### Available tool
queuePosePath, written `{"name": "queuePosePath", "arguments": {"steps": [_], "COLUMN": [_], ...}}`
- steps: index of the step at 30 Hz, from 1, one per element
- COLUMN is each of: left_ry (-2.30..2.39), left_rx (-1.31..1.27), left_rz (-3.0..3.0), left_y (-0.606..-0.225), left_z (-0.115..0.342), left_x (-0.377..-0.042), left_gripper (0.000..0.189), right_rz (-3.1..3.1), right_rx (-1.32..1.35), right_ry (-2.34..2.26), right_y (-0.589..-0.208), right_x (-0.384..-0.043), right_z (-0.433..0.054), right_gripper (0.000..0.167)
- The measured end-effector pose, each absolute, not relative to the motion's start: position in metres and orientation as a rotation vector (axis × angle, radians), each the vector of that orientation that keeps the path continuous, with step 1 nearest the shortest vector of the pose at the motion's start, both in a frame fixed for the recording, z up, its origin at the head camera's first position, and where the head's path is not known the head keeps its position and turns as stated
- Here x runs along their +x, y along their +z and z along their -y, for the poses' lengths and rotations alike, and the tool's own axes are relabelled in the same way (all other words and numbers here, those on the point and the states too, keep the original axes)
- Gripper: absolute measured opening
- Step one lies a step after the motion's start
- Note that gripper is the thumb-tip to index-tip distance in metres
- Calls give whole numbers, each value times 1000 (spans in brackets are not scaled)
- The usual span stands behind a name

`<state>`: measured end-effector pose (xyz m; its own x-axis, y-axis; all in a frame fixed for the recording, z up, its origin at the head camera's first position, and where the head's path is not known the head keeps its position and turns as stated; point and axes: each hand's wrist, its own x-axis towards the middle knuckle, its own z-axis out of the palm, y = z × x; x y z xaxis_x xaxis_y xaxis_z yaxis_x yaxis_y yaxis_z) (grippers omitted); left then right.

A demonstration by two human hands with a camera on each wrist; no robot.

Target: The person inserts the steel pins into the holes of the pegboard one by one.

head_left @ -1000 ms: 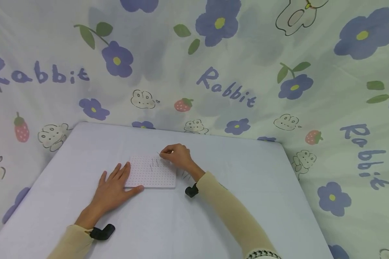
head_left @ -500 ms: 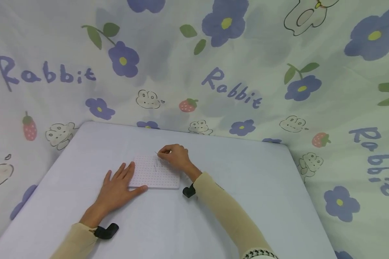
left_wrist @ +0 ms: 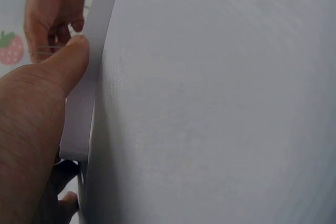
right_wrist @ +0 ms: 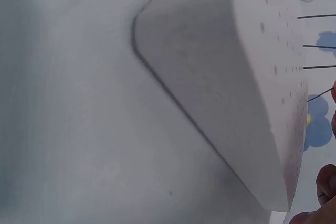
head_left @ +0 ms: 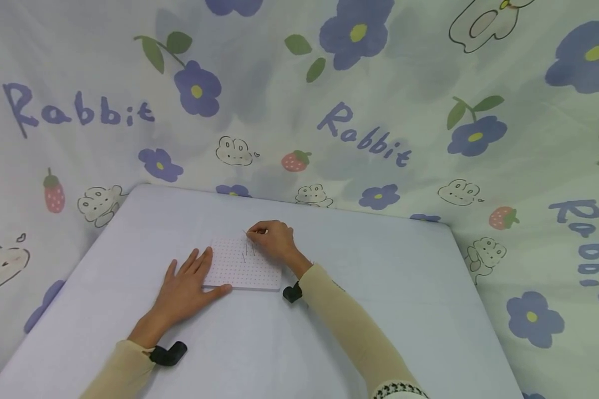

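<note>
A white board (head_left: 229, 272) with a grid of small holes lies flat on the table. Three thin dark needle-like pins (right_wrist: 318, 46) stand in it, also seen in the head view. My left hand (head_left: 182, 291) rests along the board's left side with straight fingers, its thumb (left_wrist: 73, 61) at the front edge. My right hand (head_left: 274, 239) pinches another thin pin (right_wrist: 320, 95) between thumb and fingertips over the far part of the board. That pin slants; in the right wrist view its end appears at the board's surface, but whether it sits in a hole I cannot tell.
A white cloth covers the table (head_left: 379, 310). Behind it hangs a curtain (head_left: 259, 100) printed with flowers, rabbits and strawberries. Each wrist wears a black camera, such as the left one (head_left: 168, 353). My right forearm (head_left: 354, 327) covers part of the table beside the board.
The whole head view has shifted, so everything sits further right in it. My right hand keeps its pinch on the pin with slight movement; loose pins beside the board are now hidden.
</note>
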<state>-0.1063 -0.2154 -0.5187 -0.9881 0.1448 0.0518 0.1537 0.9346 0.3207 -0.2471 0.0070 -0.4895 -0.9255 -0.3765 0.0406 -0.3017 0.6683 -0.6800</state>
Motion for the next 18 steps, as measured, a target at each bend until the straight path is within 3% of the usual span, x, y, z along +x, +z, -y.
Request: {"name": "queuePosePath", "arguments": {"steps": [18], "left_ry": [-520], "left_rx": [-237], "left_rz": [3048], "left_y": [-515], "left_z": [212], "left_x": [-105], "left_gripper": [111], "right_rz": [-2839], "right_rx": [-592], "right_ry": [-1064], "right_y": [-487], "right_x": [-245], "right_z": [-11], "right_gripper": [15]}}
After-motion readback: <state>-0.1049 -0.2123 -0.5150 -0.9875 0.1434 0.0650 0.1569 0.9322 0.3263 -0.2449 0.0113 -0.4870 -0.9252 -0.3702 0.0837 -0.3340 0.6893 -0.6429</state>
